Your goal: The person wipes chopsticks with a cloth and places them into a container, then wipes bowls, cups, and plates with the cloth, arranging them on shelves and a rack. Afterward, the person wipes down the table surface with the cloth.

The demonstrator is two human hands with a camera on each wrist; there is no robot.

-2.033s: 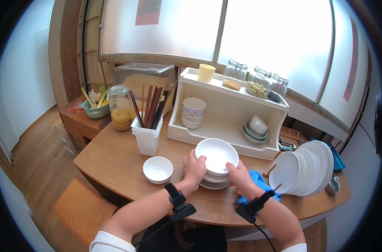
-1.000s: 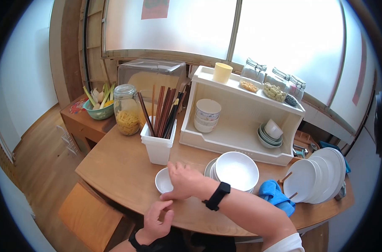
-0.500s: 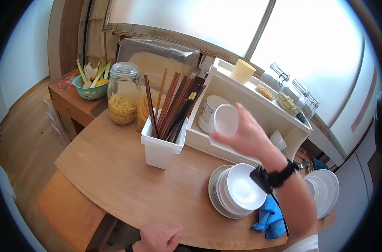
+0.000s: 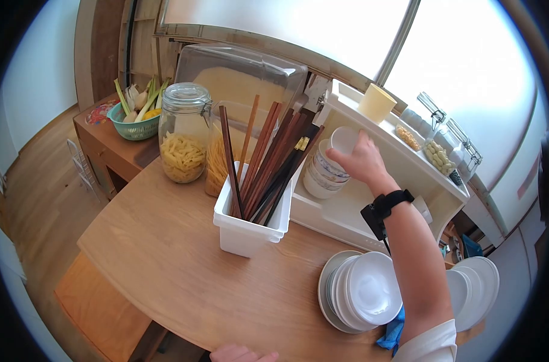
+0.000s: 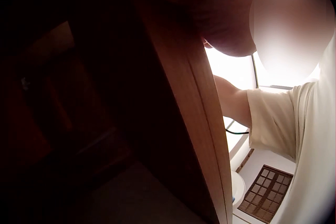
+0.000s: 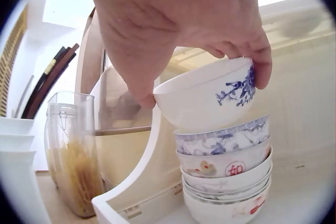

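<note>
My right hand [image 4: 364,161] pinches a small white bowl [image 4: 345,140] by its rim between thumb and fingers. In the right wrist view this bowl [image 6: 205,98] has a blue flower pattern and is tilted, right above a stack of patterned bowls [image 6: 226,163] inside the white shelf; whether it touches the top one I cannot tell. The right hand [image 6: 184,29] spans the rim from above. My left hand [image 4: 243,353] lies at the table's near edge, partly cut off by the head view's bottom, with nothing seen in it.
White container with chopsticks [image 4: 250,238] stands left of the shelf [image 4: 347,226], beside a pasta jar [image 4: 184,142]. Stacked white bowls on a plate [image 4: 374,289] sit at the front right, near a blue cloth [image 4: 393,333] and upright plates [image 4: 481,289]. Jars and a yellow cup [image 4: 377,102] top the shelf.
My right hand took the small bowl from the table's left side and carried it up and right to the shelf stack. My left hand left the big bowls and drew back to the table edge.
</note>
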